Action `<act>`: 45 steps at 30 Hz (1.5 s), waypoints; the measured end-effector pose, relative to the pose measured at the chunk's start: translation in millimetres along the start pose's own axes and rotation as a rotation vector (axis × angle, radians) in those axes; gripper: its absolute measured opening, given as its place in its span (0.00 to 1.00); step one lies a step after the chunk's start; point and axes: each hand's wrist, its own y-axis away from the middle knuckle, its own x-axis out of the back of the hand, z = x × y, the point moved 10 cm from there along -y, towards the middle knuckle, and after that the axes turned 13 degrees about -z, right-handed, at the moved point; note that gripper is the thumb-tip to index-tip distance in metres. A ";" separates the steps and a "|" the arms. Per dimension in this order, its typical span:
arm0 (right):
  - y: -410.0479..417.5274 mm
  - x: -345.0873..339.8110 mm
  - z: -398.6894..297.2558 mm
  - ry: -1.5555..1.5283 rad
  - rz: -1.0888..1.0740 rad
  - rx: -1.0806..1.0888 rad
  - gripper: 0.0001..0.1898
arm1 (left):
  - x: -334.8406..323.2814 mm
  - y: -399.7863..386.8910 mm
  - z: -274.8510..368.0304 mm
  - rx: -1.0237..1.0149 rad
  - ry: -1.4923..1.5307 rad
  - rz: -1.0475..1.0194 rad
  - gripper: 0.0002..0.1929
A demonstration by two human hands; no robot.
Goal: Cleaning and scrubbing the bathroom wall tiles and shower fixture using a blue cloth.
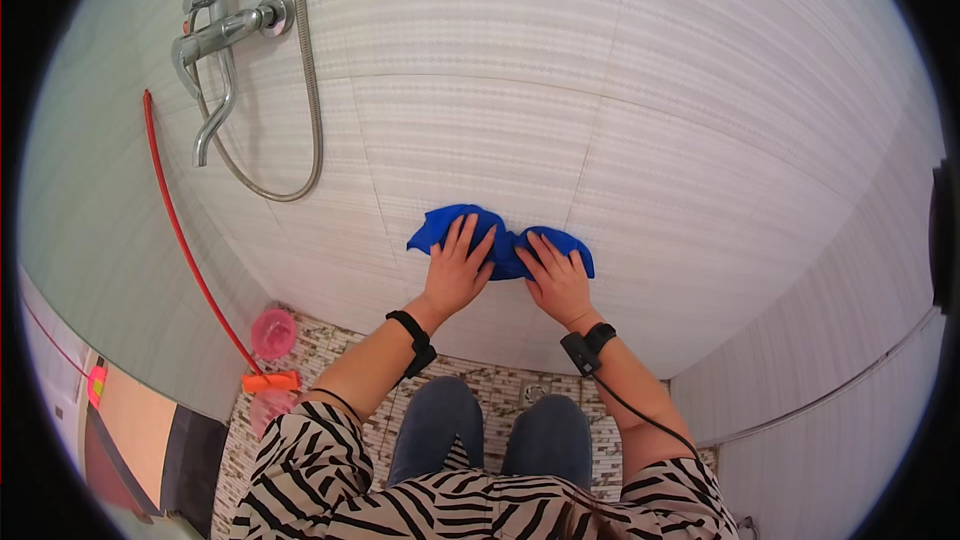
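Note:
A bright blue cloth (514,259) lies bunched against the pale tiled wall (480,142), narrowed in its middle. My left hand (455,270) presses its left half to the tiles with the fingers spread. On the right half rests my right hand (559,281), fingers also spread and holding the cloth to the wall. Parts of the cloth under both palms are hidden. Each wrist wears a black band, and a cable runs up the right forearm from a small black device (582,354).
Up to the left are a chrome shower mixer (217,37) and a looping metal hose (315,120). A red-handled tool with an orange head (270,382) leans in the left corner beside a pink basin (274,334). A floor drain (535,392) sits between my knees.

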 end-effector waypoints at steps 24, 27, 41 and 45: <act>79.7 -0.5 55.9 -0.064 0.111 -0.335 0.32 | -17.7 -43.1 96.6 -0.253 -0.066 -0.144 0.34; 64.2 64.9 83.6 -0.033 0.307 -0.410 0.32 | 21.1 -102.2 117.8 -0.224 -0.020 -0.128 0.33; 113.6 29.1 104.8 -0.003 0.312 -0.493 0.34 | -24.0 -87.3 154.2 -0.335 -0.061 -0.115 0.30; 135.1 16.5 105.2 -0.037 0.271 -0.531 0.34 | -20.4 -82.8 173.0 -0.449 -0.068 -0.066 0.32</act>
